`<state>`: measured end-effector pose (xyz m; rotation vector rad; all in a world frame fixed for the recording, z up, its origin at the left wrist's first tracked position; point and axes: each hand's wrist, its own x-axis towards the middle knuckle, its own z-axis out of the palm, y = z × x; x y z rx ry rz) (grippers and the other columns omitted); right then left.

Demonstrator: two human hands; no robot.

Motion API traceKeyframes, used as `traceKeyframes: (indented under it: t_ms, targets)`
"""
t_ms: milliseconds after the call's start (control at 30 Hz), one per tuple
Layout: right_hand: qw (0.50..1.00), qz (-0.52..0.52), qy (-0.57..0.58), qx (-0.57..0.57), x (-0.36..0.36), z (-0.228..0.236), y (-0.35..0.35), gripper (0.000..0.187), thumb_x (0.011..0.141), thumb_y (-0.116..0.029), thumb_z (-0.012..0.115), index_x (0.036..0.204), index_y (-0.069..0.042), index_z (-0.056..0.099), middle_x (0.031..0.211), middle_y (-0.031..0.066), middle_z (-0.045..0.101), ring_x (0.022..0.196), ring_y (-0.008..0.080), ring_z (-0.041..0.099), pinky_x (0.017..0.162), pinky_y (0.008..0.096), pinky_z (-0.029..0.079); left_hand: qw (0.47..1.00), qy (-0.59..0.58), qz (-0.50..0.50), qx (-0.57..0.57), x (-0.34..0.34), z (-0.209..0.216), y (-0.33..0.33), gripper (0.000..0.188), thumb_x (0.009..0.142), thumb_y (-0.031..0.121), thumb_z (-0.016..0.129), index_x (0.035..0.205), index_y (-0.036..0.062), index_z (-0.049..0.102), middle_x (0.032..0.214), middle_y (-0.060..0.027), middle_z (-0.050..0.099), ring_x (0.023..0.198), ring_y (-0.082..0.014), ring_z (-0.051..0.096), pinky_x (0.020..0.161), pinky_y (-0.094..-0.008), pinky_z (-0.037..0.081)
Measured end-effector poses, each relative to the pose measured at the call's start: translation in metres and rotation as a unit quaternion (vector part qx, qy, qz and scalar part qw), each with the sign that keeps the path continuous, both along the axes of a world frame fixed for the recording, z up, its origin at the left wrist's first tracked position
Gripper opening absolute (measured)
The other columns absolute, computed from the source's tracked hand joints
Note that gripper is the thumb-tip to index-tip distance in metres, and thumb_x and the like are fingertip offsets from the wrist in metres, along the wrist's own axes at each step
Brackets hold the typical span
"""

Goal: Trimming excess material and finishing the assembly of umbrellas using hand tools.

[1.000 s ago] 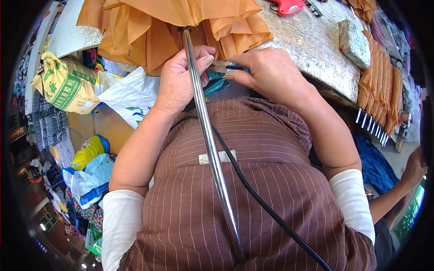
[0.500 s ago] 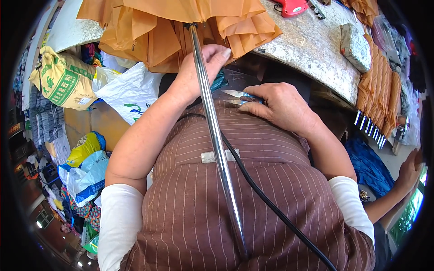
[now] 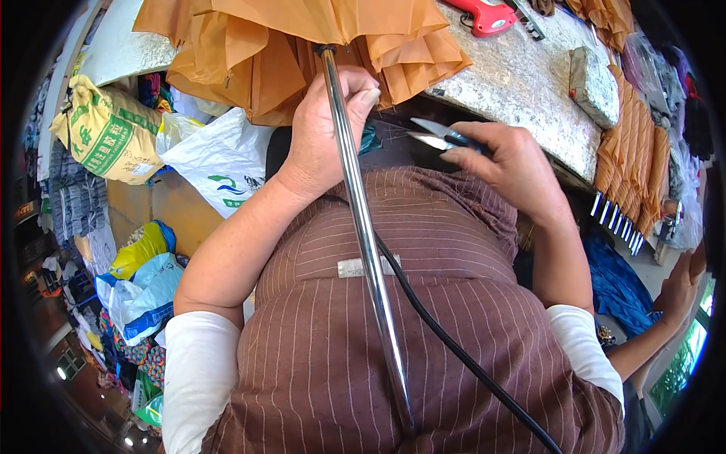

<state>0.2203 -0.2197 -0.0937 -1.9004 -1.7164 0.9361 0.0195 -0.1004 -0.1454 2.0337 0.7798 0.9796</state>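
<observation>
An orange umbrella (image 3: 265, 26) hangs with its canopy partly folded at the top, and its shiny metal shaft (image 3: 361, 219) slants down across my striped brown apron (image 3: 318, 340). Just under the canopy, my left hand (image 3: 321, 125) is behind the shaft. Its thumb and forefinger are pinched together near the cloth's lower edge; whatever is between them is too small to make out. In my right hand (image 3: 510, 163) is a pair of thread snips (image 3: 442, 138), blades parted and pointing left toward the left hand.
A worn white table (image 3: 522, 83) holds a red glue gun (image 3: 488, 17) and a whitish block (image 3: 594, 87). Folded orange umbrellas (image 3: 631, 151) hang at the right, near another person's hand (image 3: 681, 284). Sacks (image 3: 106, 140) and plastic bags stand at the left. A black cord (image 3: 454, 344) crosses my apron.
My right hand and the snips have moved right and slightly up, away from the apron. My left hand, still pinched, has shifted slightly, and the umbrella has dipped a little.
</observation>
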Motion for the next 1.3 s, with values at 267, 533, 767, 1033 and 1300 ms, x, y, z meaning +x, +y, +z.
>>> traceKeyframes:
  t_ms: [267, 533, 767, 1033, 1300]
  targets:
    - [0.999, -0.052, 0.001, 0.012, 0.005, 0.008, 0.0, 0.031, 0.08, -0.019, 0.071, 0.101, 0.003, 0.067, 0.072, 0.0071, 0.064, 0.053, 0.0136, 0.047, 0.053, 0.0259, 0.041, 0.993, 0.101, -0.005, -0.067, 0.0, -0.017, 0.003, 0.017, 0.087, 0.015, 0.057, 0.095, 0.0019, 0.065, 0.091, -0.0097, 0.06, 0.082, -0.0226, 0.055, 0.077, -0.0314, 0.044]
    - [0.999, -0.051, 0.003, 0.005, 0.005, 0.005, 0.0, 0.032, 0.08, -0.02, 0.072, 0.102, 0.003, 0.067, 0.07, 0.0073, 0.063, 0.053, 0.0135, 0.046, 0.052, 0.0253, 0.04, 0.985, 0.154, -0.003, -0.076, 0.009, -0.01, -0.004, 0.017, 0.084, 0.015, 0.06, 0.094, 0.0029, 0.065, 0.098, -0.0117, 0.057, 0.083, -0.0267, 0.056, 0.083, -0.0397, 0.042]
    - [0.998, -0.066, 0.005, 0.012, 0.009, 0.007, 0.001, 0.032, 0.08, -0.02, 0.072, 0.101, 0.003, 0.067, 0.069, 0.0068, 0.062, 0.053, 0.0136, 0.046, 0.052, 0.0253, 0.04, 0.965, 0.109, 0.045, 0.235, 0.005, -0.011, 0.0, 0.01, 0.077, 0.008, 0.063, 0.086, 0.0028, 0.062, 0.095, -0.011, 0.058, 0.081, -0.0237, 0.056, 0.074, -0.0355, 0.046]
    - [0.997, -0.027, -0.043, 0.053, 0.002, 0.009, 0.015, 0.029, 0.08, -0.023, 0.07, 0.098, 0.0, 0.068, 0.068, 0.0085, 0.062, 0.051, 0.0165, 0.046, 0.051, 0.0289, 0.041, 0.998, 0.05, 0.029, 0.002, -0.001, -0.012, -0.003, 0.009, 0.074, -0.001, 0.062, 0.082, 0.003, 0.059, 0.09, -0.008, 0.059, 0.077, -0.0219, 0.055, 0.073, -0.0318, 0.046]
    - [0.966, 0.064, -0.232, 0.097, -0.016, 0.006, 0.05, 0.026, 0.082, -0.03, 0.065, 0.088, -0.004, 0.068, 0.064, 0.0103, 0.059, 0.05, 0.0247, 0.045, 0.053, 0.0336, 0.042, 0.979, 0.1, 0.057, 0.167, -0.004, -0.006, -0.002, 0.011, 0.074, -0.004, 0.06, 0.083, 0.0025, 0.059, 0.088, -0.0072, 0.059, 0.073, -0.0218, 0.056, 0.071, -0.0298, 0.047]
